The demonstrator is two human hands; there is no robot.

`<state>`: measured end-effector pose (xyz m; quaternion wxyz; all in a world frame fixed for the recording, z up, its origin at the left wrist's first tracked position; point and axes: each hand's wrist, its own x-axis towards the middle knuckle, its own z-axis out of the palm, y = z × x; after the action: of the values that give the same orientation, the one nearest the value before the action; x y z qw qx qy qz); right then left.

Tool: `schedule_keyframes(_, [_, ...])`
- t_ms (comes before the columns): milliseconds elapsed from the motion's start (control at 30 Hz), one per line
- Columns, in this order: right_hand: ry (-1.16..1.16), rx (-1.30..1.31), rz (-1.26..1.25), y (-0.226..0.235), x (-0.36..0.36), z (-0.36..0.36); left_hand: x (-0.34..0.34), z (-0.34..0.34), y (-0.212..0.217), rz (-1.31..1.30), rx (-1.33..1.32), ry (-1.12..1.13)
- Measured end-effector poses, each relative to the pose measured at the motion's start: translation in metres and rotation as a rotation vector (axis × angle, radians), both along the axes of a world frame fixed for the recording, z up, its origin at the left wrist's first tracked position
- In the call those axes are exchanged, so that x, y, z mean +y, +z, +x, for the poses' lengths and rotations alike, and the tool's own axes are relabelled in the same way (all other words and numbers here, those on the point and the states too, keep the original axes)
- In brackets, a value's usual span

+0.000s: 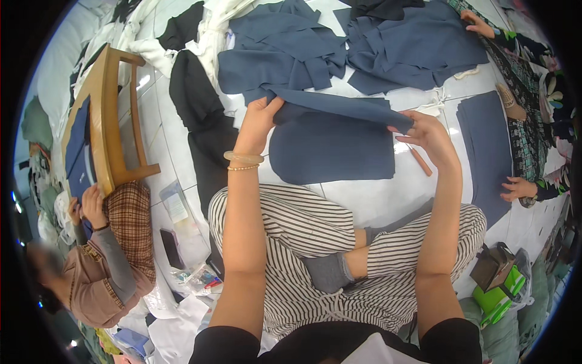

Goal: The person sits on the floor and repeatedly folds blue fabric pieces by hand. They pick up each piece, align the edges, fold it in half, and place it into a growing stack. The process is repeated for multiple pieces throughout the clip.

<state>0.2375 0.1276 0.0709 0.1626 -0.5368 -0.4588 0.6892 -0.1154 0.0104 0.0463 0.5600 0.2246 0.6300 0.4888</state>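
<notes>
From where I stand, nearest are the person's crossed legs in striped trousers (303, 219), and just beyond them a flat stack of blue cloth (333, 155) lies on the white floor (388, 199). Above its far part, the cloth piece (345, 104) is stretched between both hands. The grip of the left hand (257, 124) pinches its left end between thumb and fingers; the right hand (431, 138) pinches the other end, with some fingers loosely bent. Whether the piece is fully lifted, I cannot tell. I judge it light and soft, with a little body, rather dull than slippery, and not fragile, though it may sag or crease. The two ends of its long edge seem the best places to hold. Farther away lie two loose piles, the left pile (282, 51) and the right pile (418, 51), of similar blue cloth.
</notes>
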Motion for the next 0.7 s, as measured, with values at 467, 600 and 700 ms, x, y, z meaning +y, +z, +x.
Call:
schedule_keyframes(467, [-0.075, 0.024, -0.106, -0.023, -0.005, -0.022, -0.006, -0.011, -0.014, -0.284, 0.078, -0.075])
schedule_keyframes(600, [-0.107, 0.184, -0.019, -0.024, -0.005, -0.030, -0.004, -0.008, -0.005, -0.014, 0.000, -0.004])
schedule_keyframes(700, [-0.314, 0.192, -0.063, 0.007, -0.005, -0.036, -0.011, -0.017, 0.013, 0.161, -0.025, -0.160])
